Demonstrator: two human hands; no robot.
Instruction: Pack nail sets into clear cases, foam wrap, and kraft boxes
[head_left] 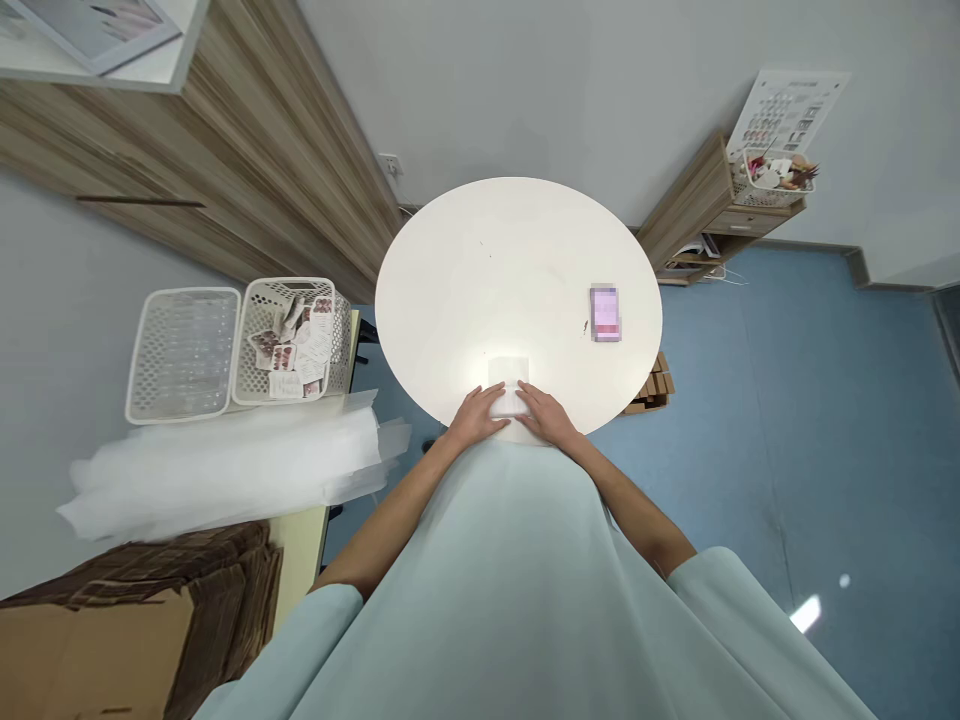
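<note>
Nearest the camera, a pale blue-green garment [517,580], spread wide and reaching up to the near rim of the white tabletop [517,240]. Right at that rim, a small white bundle [509,403], with a flat translucent sheet [508,368] extending from its far side. Judging by the pose, midway through folding or rolling the sheet around the bundle. Probably called for next: an even turn away from the body, edges kept square, both sides pressed alike. Left hand [477,417] at the bundle's left edge, right hand [547,414] at its right edge, backs upward. Fingers of each partly curled, parted from the thumb by about the bundle's depth and closed against its side; firmness impossible to tell, any contents hidden. Well apart to the right, a phone [605,313] with a blurred screen, untouched.
</note>
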